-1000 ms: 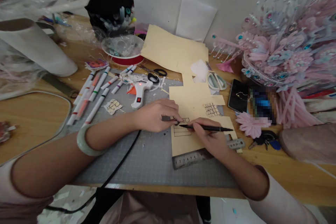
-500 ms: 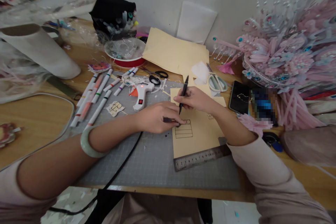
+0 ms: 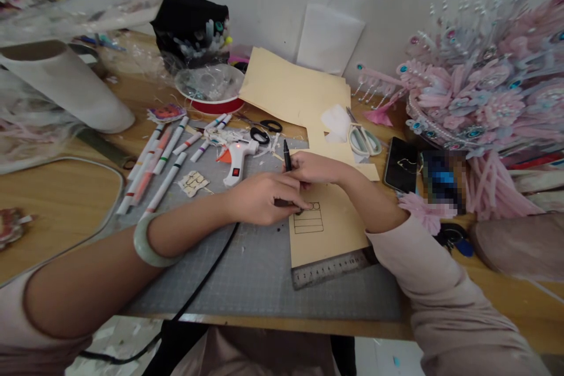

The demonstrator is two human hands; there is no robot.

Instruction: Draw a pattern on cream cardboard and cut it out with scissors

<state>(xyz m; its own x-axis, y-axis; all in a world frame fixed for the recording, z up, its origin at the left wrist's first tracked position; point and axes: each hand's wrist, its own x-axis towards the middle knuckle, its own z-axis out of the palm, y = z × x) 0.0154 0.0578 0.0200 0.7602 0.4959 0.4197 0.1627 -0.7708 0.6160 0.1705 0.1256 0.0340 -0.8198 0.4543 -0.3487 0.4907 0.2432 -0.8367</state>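
Two hands now together over tan card (image 3: 328, 229) near cutting mat's (image 3: 259, 270) right edge: right hand (image 3: 314, 167), swung in from ruler (image 3: 330, 268), gripping black pen (image 3: 286, 157) upright, left hand (image 3: 263, 197) closed, pinning small stencil (image 3: 286, 203).

The metal ruler (image 3: 331, 268) at the card's near edge bears scale numbers running up to 10.
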